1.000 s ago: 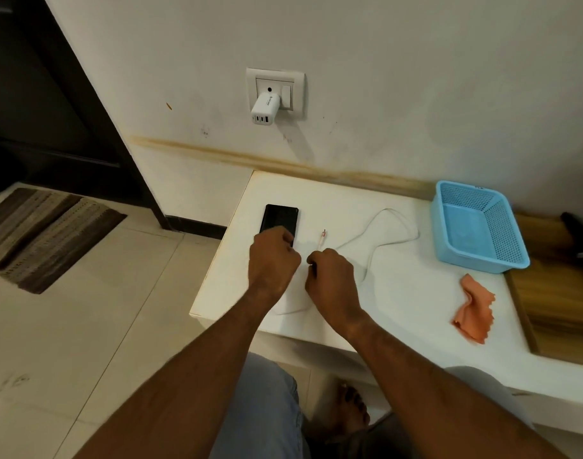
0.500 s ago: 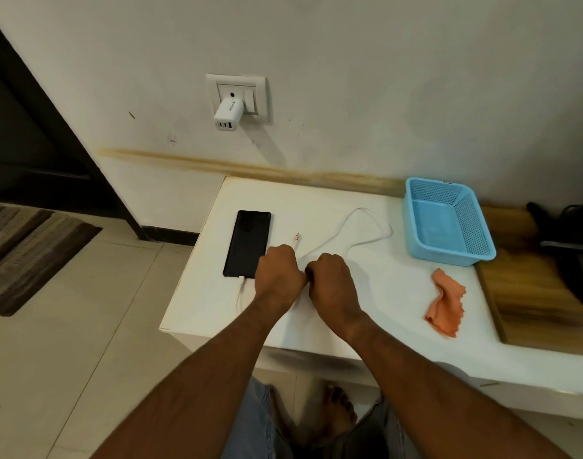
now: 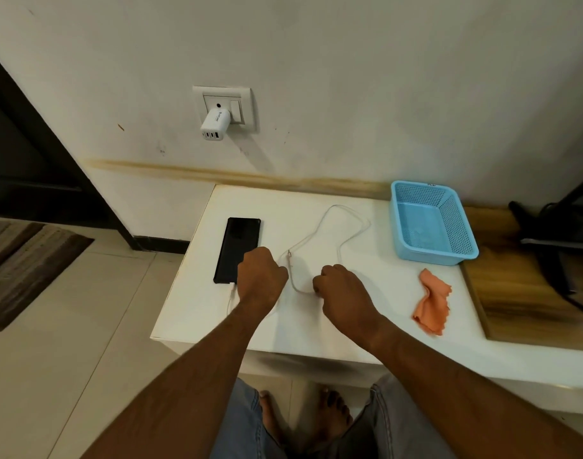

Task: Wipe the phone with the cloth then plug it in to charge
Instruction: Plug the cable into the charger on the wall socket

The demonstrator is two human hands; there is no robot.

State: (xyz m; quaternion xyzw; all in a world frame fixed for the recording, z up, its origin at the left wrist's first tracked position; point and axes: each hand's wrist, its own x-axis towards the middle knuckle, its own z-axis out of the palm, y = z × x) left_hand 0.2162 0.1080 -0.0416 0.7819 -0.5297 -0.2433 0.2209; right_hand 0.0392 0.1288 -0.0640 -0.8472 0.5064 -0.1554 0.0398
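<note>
A black phone (image 3: 238, 245) lies face up on the left part of the white table (image 3: 333, 319), one end of the white cable (image 3: 336, 226) plugged into its near edge. The cable loops across the table, and its free plug (image 3: 289, 254) lies between my hands. My left hand (image 3: 262, 274) is closed on the cable beside the phone's near right corner. My right hand (image 3: 341, 286) is closed on the cable further along. The orange cloth (image 3: 431, 301) lies crumpled to the right. A white charger (image 3: 214, 124) sits in the wall socket above, nothing plugged into it.
A light blue plastic basket (image 3: 449, 250) stands at the back right of the table. A wooden surface (image 3: 515, 293) with dark items adjoins on the right. A rug (image 3: 25, 263) lies on the tiled floor at left. My bare feet show beneath the table.
My hands have moved apart along the cable, the right one sliding to the right. The free plug now lies between them. The phone and cloth have stayed put.
</note>
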